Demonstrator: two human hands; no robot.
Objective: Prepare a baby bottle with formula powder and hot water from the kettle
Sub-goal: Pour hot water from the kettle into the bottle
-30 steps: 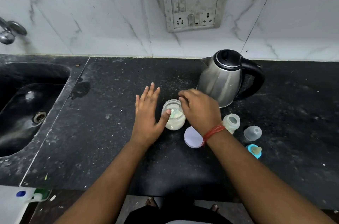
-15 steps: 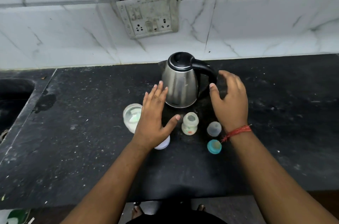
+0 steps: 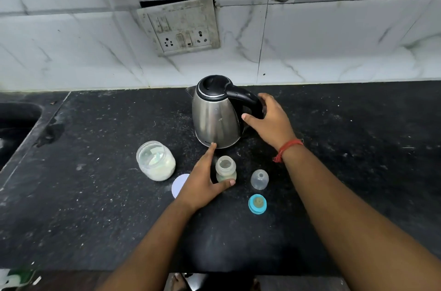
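Taking the kettle (image 3: pixel 216 114) as my mark on the black counter (image 3: pixel 95 195): off to its front-left I see the open formula jar (image 3: pixel 156 163), its white lid (image 3: pixel 178 185) lying half under my left hand (image 3: pixel 202 182). That hand cups the baby bottle (image 3: pixel 225 169) just in front of the kettle, thumb touching its base, forefinger straight. My right hand (image 3: pixel 272 121) curls round the kettle's handle. The clear cap (image 3: pixel 259 179) and blue nipple ring (image 3: pixel 257 203) sit front-right.
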